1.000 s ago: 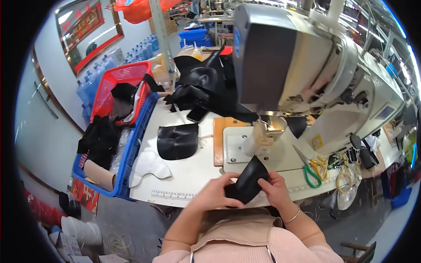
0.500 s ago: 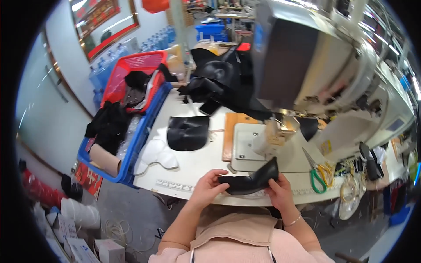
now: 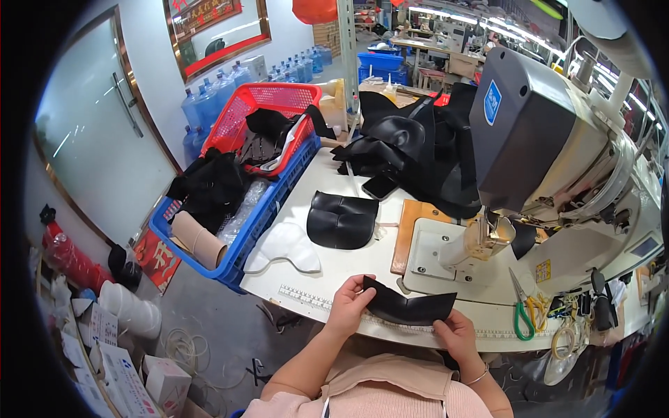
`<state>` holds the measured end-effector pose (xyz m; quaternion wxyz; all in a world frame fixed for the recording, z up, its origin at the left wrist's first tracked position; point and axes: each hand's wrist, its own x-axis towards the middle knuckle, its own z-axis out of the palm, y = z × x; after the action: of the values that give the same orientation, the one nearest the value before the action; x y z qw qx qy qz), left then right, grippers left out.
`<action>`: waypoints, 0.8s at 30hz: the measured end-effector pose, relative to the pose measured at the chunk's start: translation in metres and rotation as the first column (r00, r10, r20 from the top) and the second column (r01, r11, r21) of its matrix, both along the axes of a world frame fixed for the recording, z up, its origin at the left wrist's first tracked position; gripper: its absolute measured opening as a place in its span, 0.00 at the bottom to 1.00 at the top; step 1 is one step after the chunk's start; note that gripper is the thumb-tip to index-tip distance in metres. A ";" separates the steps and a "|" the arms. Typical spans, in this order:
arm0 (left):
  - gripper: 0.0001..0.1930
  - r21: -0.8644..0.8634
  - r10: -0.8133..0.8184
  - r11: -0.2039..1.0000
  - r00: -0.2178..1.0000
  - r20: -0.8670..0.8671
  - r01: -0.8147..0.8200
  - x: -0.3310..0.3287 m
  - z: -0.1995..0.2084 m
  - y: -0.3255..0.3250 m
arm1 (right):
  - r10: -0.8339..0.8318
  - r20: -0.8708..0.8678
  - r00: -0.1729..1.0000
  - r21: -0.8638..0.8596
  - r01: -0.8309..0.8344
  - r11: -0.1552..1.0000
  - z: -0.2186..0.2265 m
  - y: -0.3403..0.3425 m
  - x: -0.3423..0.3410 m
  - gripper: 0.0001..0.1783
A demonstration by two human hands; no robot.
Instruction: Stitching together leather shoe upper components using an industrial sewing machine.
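Between my two hands hangs a curved black leather piece (image 3: 410, 308) with a notch at the middle of its upper edge. My left hand (image 3: 354, 305) pinches its left end between thumb and fingers. The lower right corner is gripped by my right hand (image 3: 456, 336). The piece is over the table's front edge, just in front of the sewing machine's pale bed plate (image 3: 426, 268). Another black leather piece (image 3: 341, 226), seamed down its middle, lies flat farther back on the table. Beside it are white shaped pieces (image 3: 282, 249).
A sewing machine (image 3: 533, 132) towers at the right, with green-handled scissors (image 3: 522, 317) near its base. Black leather (image 3: 418, 139) is heaped at the back beside a phone (image 3: 380, 186). Left stand a blue crate (image 3: 233, 261) and red basket (image 3: 272, 93). A ruler strip (image 3: 304, 297) follows the front edge.
The black piece has been turned between my hands; its folded-up right end now lies flatter and its face shows wider. The whole view has swung left, so the surroundings appear farther right.
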<state>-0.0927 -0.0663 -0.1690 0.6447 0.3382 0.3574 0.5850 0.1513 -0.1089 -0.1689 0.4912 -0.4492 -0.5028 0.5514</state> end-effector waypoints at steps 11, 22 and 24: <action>0.13 0.207 0.050 0.976 0.996 0.074 -0.064 -0.050 -0.007 -0.017 | -0.211 0.677 0.705 0.524 -0.259 0.811 0.008 -0.005 -0.020 0.09; 0.26 0.241 0.318 0.940 0.872 -0.372 -0.240 -0.104 0.014 0.071 | -0.312 0.741 0.595 0.568 -0.308 0.763 0.005 -0.003 -0.029 0.09; 0.31 0.414 0.437 0.898 0.394 -0.808 -0.148 -0.114 0.029 0.081 | -0.326 0.740 0.588 0.573 -0.297 0.764 0.003 -0.004 -0.025 0.09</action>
<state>-0.2072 0.0145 -0.1398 0.1937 0.6091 0.6090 0.4697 0.1260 -0.1125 -0.1660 0.3350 -0.4553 -0.8217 0.0728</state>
